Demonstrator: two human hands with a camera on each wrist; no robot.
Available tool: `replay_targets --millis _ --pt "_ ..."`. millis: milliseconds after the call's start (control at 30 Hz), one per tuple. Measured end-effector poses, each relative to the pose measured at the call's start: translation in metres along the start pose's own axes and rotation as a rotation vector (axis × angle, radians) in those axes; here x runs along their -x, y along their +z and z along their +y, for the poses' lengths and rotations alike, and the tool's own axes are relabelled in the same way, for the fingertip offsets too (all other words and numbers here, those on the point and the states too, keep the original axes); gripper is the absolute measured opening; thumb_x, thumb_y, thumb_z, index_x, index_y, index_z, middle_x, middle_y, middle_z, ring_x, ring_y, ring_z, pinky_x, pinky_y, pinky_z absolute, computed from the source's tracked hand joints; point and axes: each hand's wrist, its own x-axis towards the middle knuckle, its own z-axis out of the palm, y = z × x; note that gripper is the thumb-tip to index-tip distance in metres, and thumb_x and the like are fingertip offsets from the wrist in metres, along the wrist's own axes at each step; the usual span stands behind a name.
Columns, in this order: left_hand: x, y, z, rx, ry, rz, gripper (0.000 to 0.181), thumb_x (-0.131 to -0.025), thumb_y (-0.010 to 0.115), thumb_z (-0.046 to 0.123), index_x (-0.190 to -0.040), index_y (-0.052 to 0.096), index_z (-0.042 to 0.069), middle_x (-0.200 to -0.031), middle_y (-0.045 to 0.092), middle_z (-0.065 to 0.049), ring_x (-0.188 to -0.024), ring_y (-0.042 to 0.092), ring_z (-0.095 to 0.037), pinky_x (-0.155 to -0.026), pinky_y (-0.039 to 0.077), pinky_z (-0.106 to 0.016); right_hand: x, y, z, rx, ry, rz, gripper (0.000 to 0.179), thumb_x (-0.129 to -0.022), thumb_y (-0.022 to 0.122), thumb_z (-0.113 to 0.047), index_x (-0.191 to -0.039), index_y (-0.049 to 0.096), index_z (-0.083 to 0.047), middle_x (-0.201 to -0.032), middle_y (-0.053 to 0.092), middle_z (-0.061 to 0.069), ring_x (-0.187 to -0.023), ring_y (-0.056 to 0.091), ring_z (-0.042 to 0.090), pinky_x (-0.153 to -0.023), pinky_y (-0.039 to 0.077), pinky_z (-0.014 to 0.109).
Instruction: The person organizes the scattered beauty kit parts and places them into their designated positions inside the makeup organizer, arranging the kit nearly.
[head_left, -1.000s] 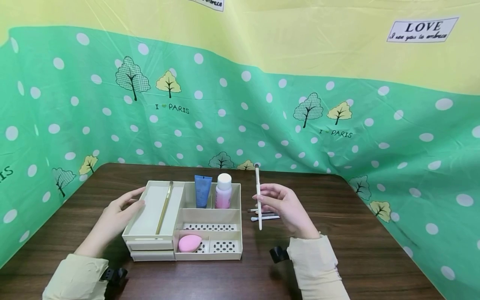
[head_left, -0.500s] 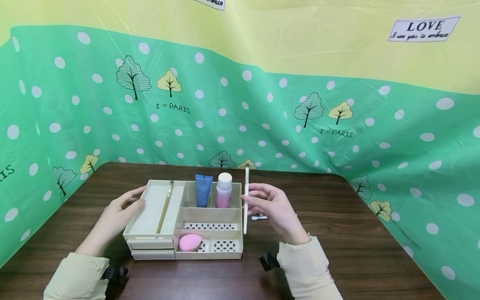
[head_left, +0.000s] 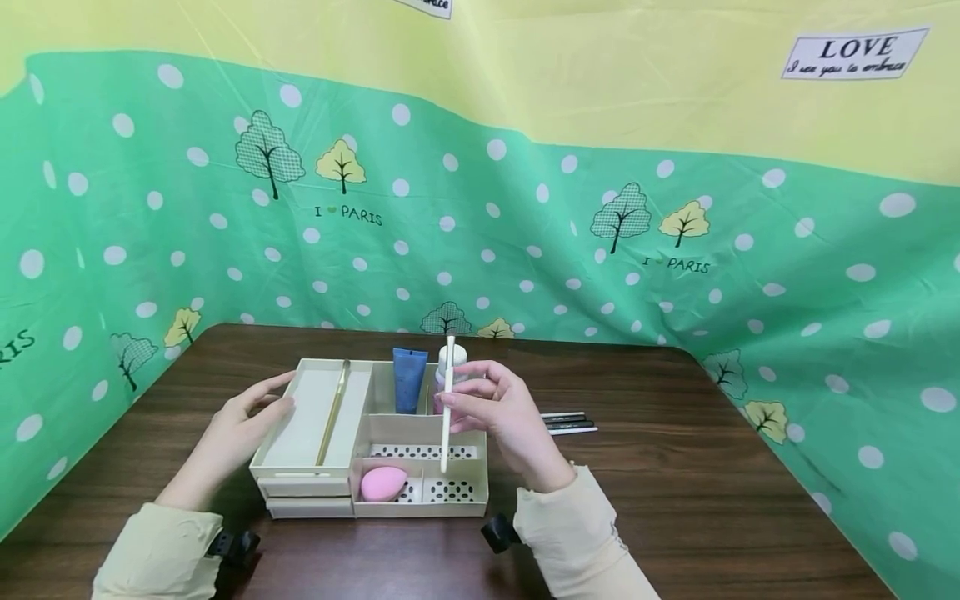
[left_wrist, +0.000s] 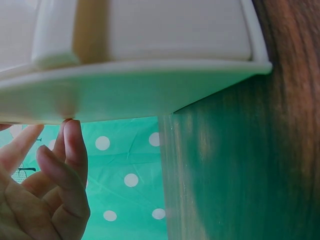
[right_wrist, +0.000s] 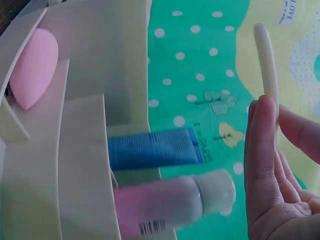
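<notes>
Between its thumb and fingers my right hand pinches a white makeup brush, held upright over the right part of a cream organizer box. The brush's dark tip points up. My left hand rests its fingertips against the box's left side wall. A gold-handled brush lies on the box's flat left top. In the back compartments stand a blue tube and a pink bottle with a white cap, partly hidden by my right hand in the head view. A pink makeup sponge sits in the front compartment.
Several more brushes lie on the brown wooden table, to the right of my right hand. Two shallow drawers face front under the box's left part. A green and yellow patterned cloth hangs behind the table.
My right hand has carried the white makeup brush leftward from beside the box to over its right part. The brushes on the table now show behind it. My left hand has stayed put.
</notes>
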Motion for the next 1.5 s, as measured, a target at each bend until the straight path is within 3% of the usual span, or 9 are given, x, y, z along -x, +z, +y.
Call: replay_targets --millis 333,467,800,1133,1367,1500 --pt "-0.001 0.001 0.001 0.002 0.001 0.001 0.054 -0.103 0.050 0.035 -0.151 0.042 0.010 -0.129 0.058 -0.029 -0.117 0.054 -0.038 -0.085 0.044 -0.040 -0.011 0.025 -0.002 0.014 0.003 -0.052 0.026 -0.087 0.067 0.006 -0.111 0.057 0.003 -0.084 0.071 0.002 -0.061 0.067 0.015 -0.064 0.058 0.031" --pt "0.000 0.000 0.001 0.002 -0.003 0.003 0.054 -0.103 0.050 0.035 -0.151 0.042 0.011 -0.129 0.058 -0.028 -0.117 0.054 -0.038 -0.085 0.044 -0.040 -0.020 0.033 0.001 0.034 0.006 -0.079 0.027 -0.087 0.068 0.004 -0.113 0.058 0.005 -0.088 0.071 0.010 -0.062 0.067 0.015 -0.066 0.059 0.033" --pt "-0.001 0.000 0.000 0.010 -0.004 0.004 0.054 -0.103 0.050 0.035 -0.151 0.042 0.011 -0.130 0.058 -0.028 -0.117 0.055 -0.038 -0.085 0.045 -0.038 -0.042 0.055 0.002 0.121 0.039 -0.137 0.033 -0.089 0.068 0.001 -0.120 0.057 0.010 -0.085 0.064 0.003 -0.061 0.066 0.013 -0.065 0.059 0.033" --pt "-0.001 0.001 0.001 0.015 -0.016 0.004 0.054 -0.103 0.050 0.035 -0.151 0.042 0.011 -0.130 0.058 -0.029 -0.117 0.055 -0.038 -0.085 0.045 -0.038 -0.058 0.076 0.015 0.212 0.073 -0.156 0.032 -0.089 0.068 0.001 -0.119 0.060 0.011 -0.085 0.069 0.012 -0.055 0.064 0.011 -0.059 0.058 0.031" --pt "-0.003 0.001 0.000 0.020 -0.010 0.002 0.054 -0.103 0.050 0.034 -0.151 0.042 0.010 -0.129 0.059 -0.029 -0.117 0.056 -0.039 -0.083 0.046 -0.037 -0.062 0.084 0.023 0.290 0.089 -0.145 0.027 -0.087 0.072 -0.001 -0.112 0.065 0.007 -0.085 0.070 0.015 -0.051 0.061 0.013 -0.063 0.059 0.044" --pt "-0.003 0.001 -0.001 0.025 -0.010 0.001 0.054 -0.103 0.051 0.032 -0.150 0.042 0.009 -0.129 0.058 -0.030 -0.116 0.056 -0.039 -0.081 0.047 -0.035 -0.063 0.089 0.027 0.339 0.099 -0.134 0.026 -0.086 0.074 -0.004 -0.109 0.067 0.004 -0.081 0.069 0.011 -0.050 0.059 0.013 -0.056 0.057 0.036"
